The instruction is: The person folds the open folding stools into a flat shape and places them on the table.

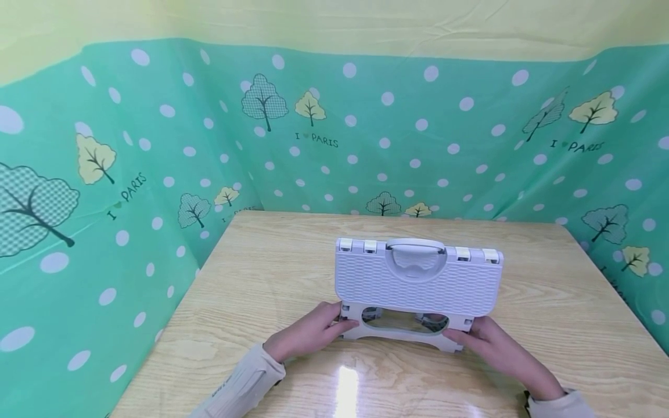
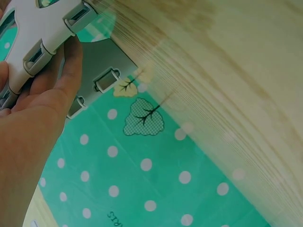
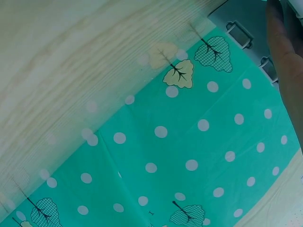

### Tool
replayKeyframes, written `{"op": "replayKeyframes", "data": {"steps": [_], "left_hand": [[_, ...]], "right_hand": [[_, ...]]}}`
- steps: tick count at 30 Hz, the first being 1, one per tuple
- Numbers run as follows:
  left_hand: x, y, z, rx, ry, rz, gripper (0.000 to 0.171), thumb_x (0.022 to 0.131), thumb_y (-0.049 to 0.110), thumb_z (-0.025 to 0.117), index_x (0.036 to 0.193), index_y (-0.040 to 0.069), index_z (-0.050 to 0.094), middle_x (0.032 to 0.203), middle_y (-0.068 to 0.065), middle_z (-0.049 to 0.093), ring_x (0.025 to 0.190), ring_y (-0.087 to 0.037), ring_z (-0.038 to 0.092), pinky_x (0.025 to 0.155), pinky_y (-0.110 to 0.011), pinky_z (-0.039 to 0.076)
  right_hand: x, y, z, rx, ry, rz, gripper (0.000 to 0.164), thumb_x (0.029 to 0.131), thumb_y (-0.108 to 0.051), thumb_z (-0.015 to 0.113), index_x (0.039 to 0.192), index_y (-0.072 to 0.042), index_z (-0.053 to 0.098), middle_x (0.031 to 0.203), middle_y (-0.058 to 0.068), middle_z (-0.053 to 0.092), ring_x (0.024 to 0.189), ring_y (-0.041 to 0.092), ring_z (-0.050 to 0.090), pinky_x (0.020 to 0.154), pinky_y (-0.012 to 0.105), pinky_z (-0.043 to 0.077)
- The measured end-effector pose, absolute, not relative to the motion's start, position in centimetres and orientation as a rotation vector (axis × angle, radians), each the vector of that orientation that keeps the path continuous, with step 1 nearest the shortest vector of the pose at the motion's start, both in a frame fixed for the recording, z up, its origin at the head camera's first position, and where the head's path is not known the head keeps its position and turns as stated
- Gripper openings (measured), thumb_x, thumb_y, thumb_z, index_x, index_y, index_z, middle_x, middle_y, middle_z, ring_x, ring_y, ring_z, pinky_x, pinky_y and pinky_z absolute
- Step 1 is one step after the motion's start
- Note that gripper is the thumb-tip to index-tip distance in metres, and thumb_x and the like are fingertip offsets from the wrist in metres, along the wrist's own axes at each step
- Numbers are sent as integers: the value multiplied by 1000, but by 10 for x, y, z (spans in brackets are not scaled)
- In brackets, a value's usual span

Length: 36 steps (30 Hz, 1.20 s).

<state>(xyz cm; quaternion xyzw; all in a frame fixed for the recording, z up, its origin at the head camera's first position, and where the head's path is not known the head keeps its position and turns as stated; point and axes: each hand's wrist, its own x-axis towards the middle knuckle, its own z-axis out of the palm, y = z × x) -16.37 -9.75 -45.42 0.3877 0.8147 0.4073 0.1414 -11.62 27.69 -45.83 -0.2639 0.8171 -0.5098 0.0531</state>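
A pale lilac-white folding step stool [image 1: 366, 278] stands on the table, its woven-textured top panel tilted towards me with a carry handle [image 1: 416, 242] along the upper edge. Below that panel, a leg frame with an oval cutout shows. My left hand [image 1: 319, 328] grips the left end of this leg frame, thumb in front. At its right end, my right hand [image 1: 483, 339] holds the frame the same way. The left wrist view shows the left hand's fingers tucked behind the stool's leg [image 2: 40, 35]. Only part of the right hand [image 3: 288, 61] appears at the right wrist view's edge, beside a grey panel [image 3: 251, 26].
The wood-grain table [image 1: 251, 267] extends around the stool on all sides. A green polka-dot cloth [image 1: 407, 133] with printed trees hangs behind the table and along its left and right sides. Light glares off the table near its front.
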Motion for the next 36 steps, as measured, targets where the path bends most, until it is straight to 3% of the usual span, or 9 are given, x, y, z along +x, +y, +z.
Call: {"op": "replayKeyframes", "data": {"steps": [6, 13, 21, 29, 36], "left_hand": [[-163, -98, -453, 1124, 2351, 1178, 42, 107, 35, 46, 145, 18, 47, 89, 1, 63, 69, 0, 47, 63, -19, 45], [-164, -97, -454, 1124, 2352, 1170, 36, 106, 36, 46, 136, 16, 53, 78, 7, 52, 66, 0, 44, 60, -18, 42], [-165, -98, -455, 1129, 2343, 1180, 39, 107, 35, 46, 141, 17, 50, 90, 5, 64, 68, 0, 48, 61, -19, 44], [-163, -98, -454, 1121, 2296, 1206, 48, 107, 35, 44, 154, 26, 35, 87, -2, 66, 56, 1, 42, 51, -20, 43], [-164, -99, -454, 1106, 2289, 1203, 47, 107, 35, 44, 153, 26, 37, 84, -2, 64, 55, 1, 40, 51, -19, 41]], "right_hand": [[-116, 277, -458, -793, 2485, -1553, 39, 101, -7, 57, 139, -14, 52, 135, 7, 60, 111, 9, 60, 82, 25, 53], [-116, 276, -457, -806, 2497, -1564, 42, 100, -7, 59, 140, -15, 50, 136, -3, 58, 118, 9, 58, 87, 24, 53], [-115, 277, -457, -807, 2478, -1581, 44, 99, -6, 60, 141, -15, 49, 137, -6, 57, 119, 8, 57, 86, 25, 54], [-115, 277, -457, -822, 2473, -1575, 50, 99, -5, 60, 146, -15, 44, 141, -10, 52, 114, 9, 57, 81, 26, 53], [-115, 276, -455, -809, 2493, -1558, 50, 100, -7, 60, 146, -15, 43, 141, -12, 52, 118, 7, 56, 84, 25, 53]]}}
